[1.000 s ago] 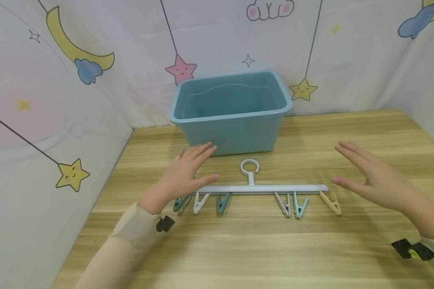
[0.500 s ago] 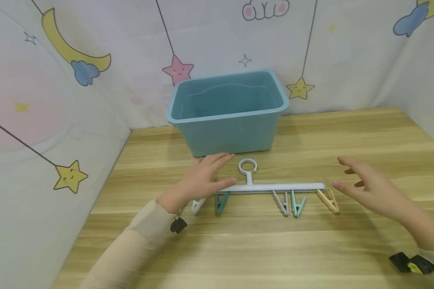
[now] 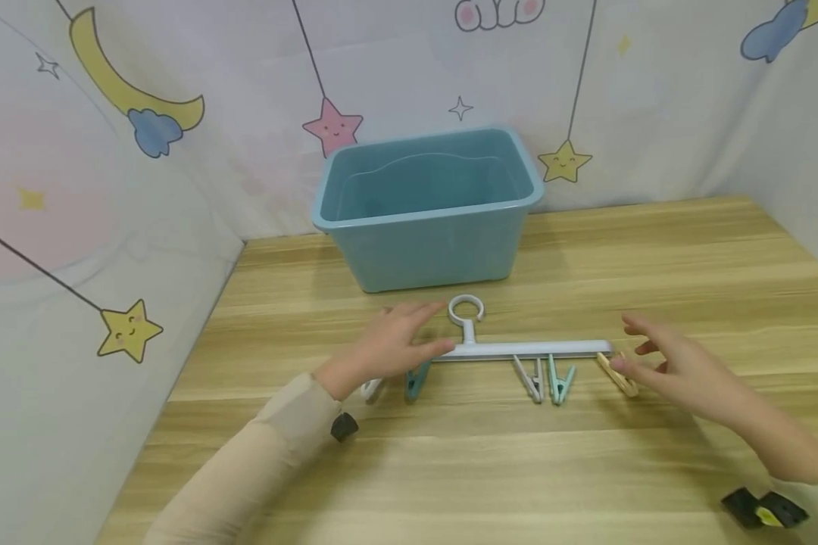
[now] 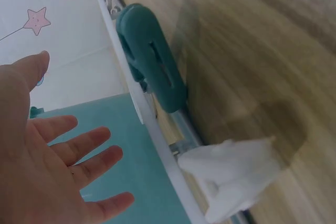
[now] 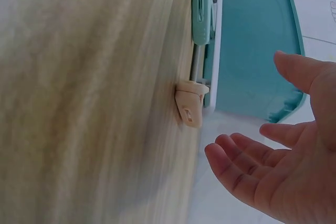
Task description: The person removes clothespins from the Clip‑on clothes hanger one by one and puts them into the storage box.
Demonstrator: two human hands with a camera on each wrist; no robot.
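A white clip hanger (image 3: 532,350) with a round hook lies flat on the wooden table. My left hand (image 3: 385,348) is over its left part, fingers spread, hiding that end. Below this hand show a white clip (image 3: 370,390) and a dark teal clip (image 3: 417,381). A grey clip (image 3: 530,381) and a mint clip (image 3: 560,382) sit right of the hook. Close to the yellow clip (image 3: 616,375) at the right end is my right hand (image 3: 685,371), loosely bent; its thumb overlaps the clip in the head view. In the wrist views both hands hold nothing.
Behind the hanger stands a light blue plastic bin (image 3: 426,253) against a white cloth backdrop (image 3: 259,91) printed with stars and moons. The same cloth closes off the left and right sides. Wood-grain tabletop (image 3: 491,477) extends in front of the hanger.
My left hand has moved right along the hanger toward the hook, covering the leftmost dark teal clip. The right hand has come down and left to the yellow clip, its fingers bending a little.
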